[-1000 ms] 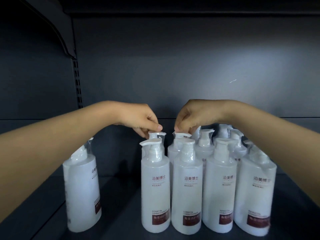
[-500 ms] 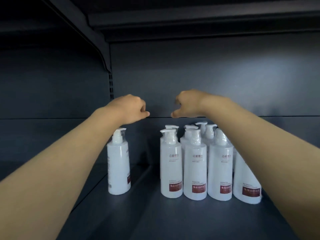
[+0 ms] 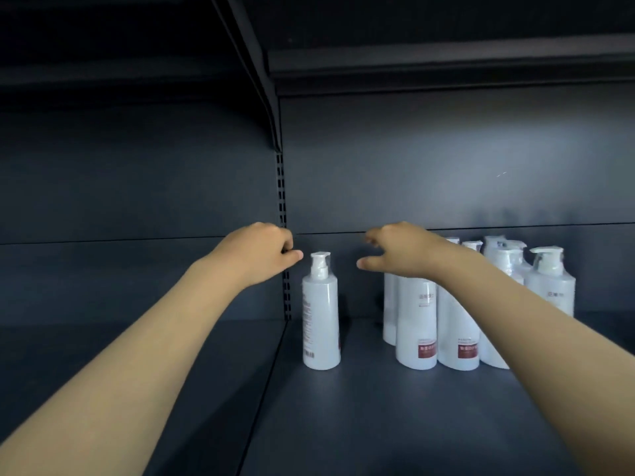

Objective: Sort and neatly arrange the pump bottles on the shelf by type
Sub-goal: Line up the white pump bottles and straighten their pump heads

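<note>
Since the lone bottle (image 3: 321, 314) likely belongs with the cluster (image 3: 417, 324), both empty hands flank its pump (image 3: 320, 264), left hand (image 3: 261, 252) curled, right hand (image 3: 395, 252) spread.

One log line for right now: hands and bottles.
left hand: curled, empty | right hand: open, empty | lone bottle: upright between hands, untouched | bottle cluster: upright, right of it, apart

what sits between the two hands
The pump top of the lone pump bottle, apart from both the left hand and the right hand, in the head view.
</note>
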### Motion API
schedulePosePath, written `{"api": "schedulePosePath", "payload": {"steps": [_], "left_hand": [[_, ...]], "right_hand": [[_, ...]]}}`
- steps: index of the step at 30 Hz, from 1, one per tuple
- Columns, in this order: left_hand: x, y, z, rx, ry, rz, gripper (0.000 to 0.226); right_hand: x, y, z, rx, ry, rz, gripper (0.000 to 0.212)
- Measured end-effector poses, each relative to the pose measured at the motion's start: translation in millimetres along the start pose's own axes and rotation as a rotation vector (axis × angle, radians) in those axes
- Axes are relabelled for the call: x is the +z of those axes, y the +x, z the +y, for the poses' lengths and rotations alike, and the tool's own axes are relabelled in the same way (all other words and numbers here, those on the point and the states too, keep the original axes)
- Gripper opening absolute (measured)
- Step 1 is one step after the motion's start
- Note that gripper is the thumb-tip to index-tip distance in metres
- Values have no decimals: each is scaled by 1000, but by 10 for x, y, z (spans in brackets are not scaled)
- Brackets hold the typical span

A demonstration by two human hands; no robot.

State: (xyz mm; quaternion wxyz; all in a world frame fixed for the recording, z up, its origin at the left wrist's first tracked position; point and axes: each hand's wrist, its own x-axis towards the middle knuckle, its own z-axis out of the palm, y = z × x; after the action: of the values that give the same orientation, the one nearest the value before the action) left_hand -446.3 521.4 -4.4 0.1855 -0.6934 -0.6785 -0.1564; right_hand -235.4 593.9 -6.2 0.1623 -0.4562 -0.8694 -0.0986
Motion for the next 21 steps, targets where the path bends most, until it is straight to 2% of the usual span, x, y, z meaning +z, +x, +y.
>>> {"api": "schedulePosePath", "payload": {"steps": [5,8,11,14,16,21], "left_hand": [[335,13,-126,-4,-176,-56,33],[526,72,-86,-10,-297,-74,36],[706,142,-50,-6,-402,-60,39],[846,186,-4,-27,-500,-54,45],[898,182,30,-47,-575,-57,48],[978,120,66,-55,-738,-65,36]], "right_hand": [[158,158,-148,24,123,24,56],[228,280,-219,-11,312,54,58],[325,410,-278,-58,530,7,55],[461,520,-248,-100,644,-57,47],[533,559,-211,-113,721,-25,36],[533,606,-178,-132,846,-6,15]]}}
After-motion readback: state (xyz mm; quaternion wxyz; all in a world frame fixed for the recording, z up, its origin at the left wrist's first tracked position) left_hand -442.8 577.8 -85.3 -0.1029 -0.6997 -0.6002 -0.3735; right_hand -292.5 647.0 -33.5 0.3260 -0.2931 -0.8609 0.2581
